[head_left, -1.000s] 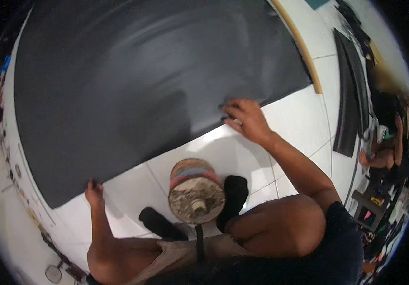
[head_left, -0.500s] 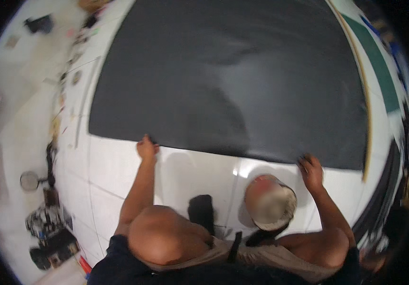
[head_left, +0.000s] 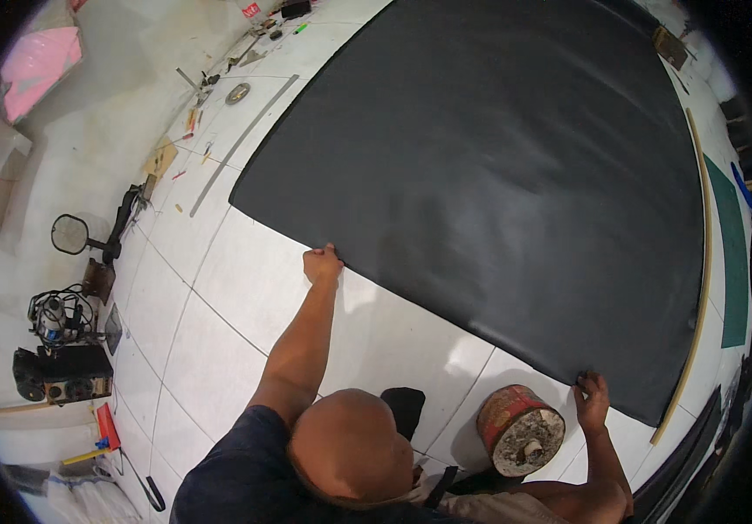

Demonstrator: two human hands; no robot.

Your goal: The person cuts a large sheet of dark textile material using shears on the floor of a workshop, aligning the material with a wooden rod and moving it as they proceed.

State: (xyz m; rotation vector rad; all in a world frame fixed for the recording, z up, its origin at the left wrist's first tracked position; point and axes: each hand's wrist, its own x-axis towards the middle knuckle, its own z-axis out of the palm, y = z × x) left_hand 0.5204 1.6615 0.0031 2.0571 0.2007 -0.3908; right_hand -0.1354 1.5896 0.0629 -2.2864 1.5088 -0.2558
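Observation:
A big black sheet [head_left: 481, 175] with a smooth, slightly creased surface, like vinyl or synthetic leather, lies spread over the white tiled floor. My left hand [head_left: 322, 262] pinches its near edge toward the left corner, fingers closed over the border. Farther right along that same edge, my right hand [head_left: 593, 397] grips the sheet between thumb and fingers, close to the right corner. A worn red can [head_left: 523, 428] with a crusted, pale top stands on the tiles between my knees, just left of my right forearm.
Along the sheet's right side runs a long wooden strip [head_left: 699, 288], with a green mat [head_left: 727, 253] beyond it. A grey metal ruler [head_left: 245, 144] and a tape roll [head_left: 237, 93] lie on the left. Near the left wall stand a mirror [head_left: 69, 234] and a black speaker [head_left: 70, 375].
The whole view has swung, so the sheet now appears tilted and more of the left wall shows. Both hands keep their hold on the near edge.

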